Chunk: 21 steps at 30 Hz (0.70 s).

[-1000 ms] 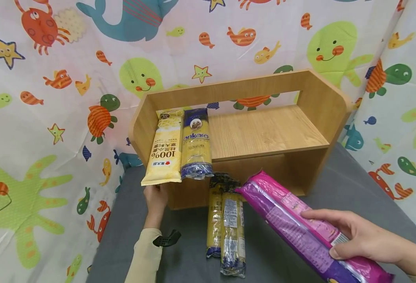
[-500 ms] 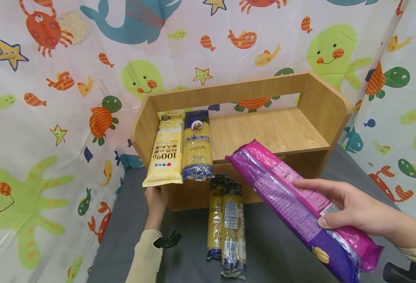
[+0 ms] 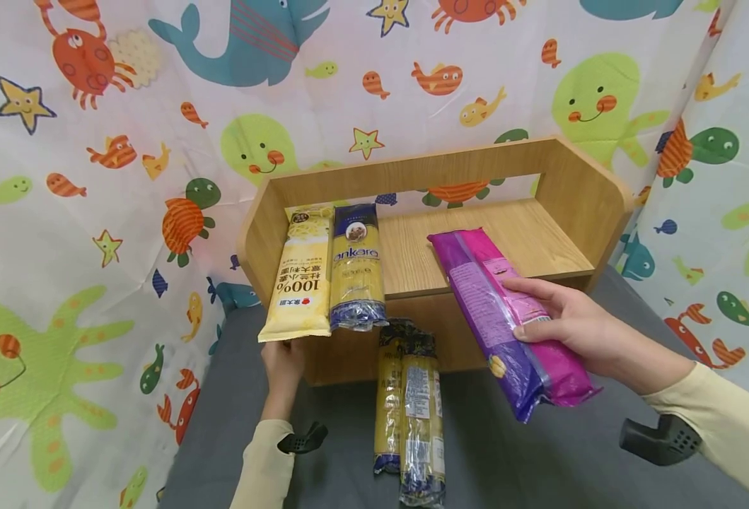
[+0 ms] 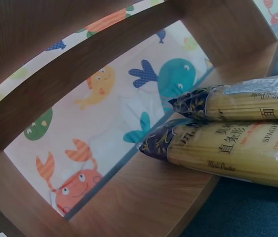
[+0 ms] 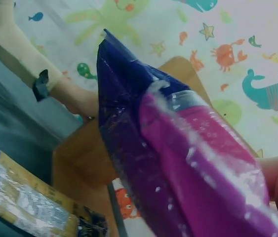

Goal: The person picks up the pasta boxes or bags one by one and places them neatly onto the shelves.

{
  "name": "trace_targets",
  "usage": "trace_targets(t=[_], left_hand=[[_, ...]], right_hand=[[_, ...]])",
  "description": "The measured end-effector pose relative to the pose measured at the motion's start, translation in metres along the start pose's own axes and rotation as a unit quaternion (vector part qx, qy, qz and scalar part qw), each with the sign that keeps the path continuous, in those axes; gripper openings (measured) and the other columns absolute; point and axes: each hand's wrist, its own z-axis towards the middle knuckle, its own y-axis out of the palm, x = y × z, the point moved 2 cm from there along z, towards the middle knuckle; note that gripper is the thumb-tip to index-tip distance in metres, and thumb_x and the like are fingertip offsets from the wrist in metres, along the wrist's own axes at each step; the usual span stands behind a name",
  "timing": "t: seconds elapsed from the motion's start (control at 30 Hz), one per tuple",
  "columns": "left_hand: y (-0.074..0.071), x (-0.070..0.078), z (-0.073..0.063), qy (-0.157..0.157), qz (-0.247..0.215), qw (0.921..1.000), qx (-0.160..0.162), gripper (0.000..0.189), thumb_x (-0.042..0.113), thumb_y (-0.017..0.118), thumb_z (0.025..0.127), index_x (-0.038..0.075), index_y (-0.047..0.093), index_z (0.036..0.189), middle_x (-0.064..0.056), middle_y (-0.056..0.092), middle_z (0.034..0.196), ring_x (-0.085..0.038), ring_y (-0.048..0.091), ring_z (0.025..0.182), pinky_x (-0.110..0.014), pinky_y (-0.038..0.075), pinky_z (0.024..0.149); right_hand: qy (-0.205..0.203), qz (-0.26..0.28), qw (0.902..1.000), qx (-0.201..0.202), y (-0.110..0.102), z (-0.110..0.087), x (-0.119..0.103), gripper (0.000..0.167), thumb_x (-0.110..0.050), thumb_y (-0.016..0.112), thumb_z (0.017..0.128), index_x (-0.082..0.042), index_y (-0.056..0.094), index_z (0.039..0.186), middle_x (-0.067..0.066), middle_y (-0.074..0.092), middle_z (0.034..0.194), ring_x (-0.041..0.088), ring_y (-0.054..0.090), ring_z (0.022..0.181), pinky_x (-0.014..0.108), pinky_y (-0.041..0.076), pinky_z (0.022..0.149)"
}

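Is a glossy packet (image 3: 494, 311), purple left, pink right, held at right, slanting far left to near right.

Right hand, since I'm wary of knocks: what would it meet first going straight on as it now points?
Probably the ankara packet; depth is unclear, so the right hand or the purple packet it holds might touch the upper shelf first.

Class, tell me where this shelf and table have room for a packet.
Free: the upper shelf between the Ankara packet and the right panel, partly masked by the purple packet; the table right of the spaghetti packets. Crowded: the shelf's left end, yellow packet beside Ankara packet.
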Motion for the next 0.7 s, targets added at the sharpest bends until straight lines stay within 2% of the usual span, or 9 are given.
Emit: trace_targets(t=[0.13,0.3,0.53,0.7], left_hand=[[-0.001,-0.001,0.001,0.002,0.000,1.0000,0.003,0.025,-0.002,0.059,0.097,-0.005,0.066,0.121,-0.030,0.070,0.099,-0.041,0.064,0.081,-0.055,0.050,0.071],[-0.001,-0.001,0.002,0.005,0.004,1.0000,0.000,0.026,-0.001,0.060,0.098,-0.004,0.065,0.123,-0.029,0.070,0.100,-0.039,0.063,0.081,-0.052,0.049,0.071],[-0.002,0.000,0.000,0.002,0.015,0.9999,-0.007,0.023,0.000,0.060,0.098,-0.004,0.066,0.119,-0.027,0.068,0.089,-0.032,0.054,0.069,-0.044,0.043,0.065],[-0.001,0.001,0.000,0.004,0.011,0.9999,-0.009,0.023,0.000,0.058,0.099,-0.004,0.066,0.120,-0.027,0.069,0.091,-0.032,0.055,0.070,-0.043,0.044,0.066]], right_hand=[[0.005,0.012,0.9999,-0.004,0.008,0.018,-0.012,0.083,-0.018,0.067,0.096,-0.019,0.019,0.164,0.025,0.038,0.144,0.022,0.064,0.104,0.037,0.060,0.082],[0.006,-0.017,0.9998,-0.005,0.014,0.039,-0.031,0.085,-0.016,0.065,0.096,-0.014,0.015,0.165,0.031,0.036,0.149,0.019,0.068,0.097,0.034,0.059,0.081],[0.005,-0.061,0.9980,0.013,0.020,0.068,-0.052,0.084,-0.013,0.067,0.094,-0.008,0.019,0.163,0.033,0.035,0.147,0.015,0.067,0.088,0.029,0.058,0.075],[0.000,-0.063,0.9976,0.028,0.026,0.085,-0.062,0.083,-0.009,0.067,0.094,-0.005,0.021,0.162,0.032,0.037,0.144,0.013,0.066,0.085,0.026,0.058,0.072]])
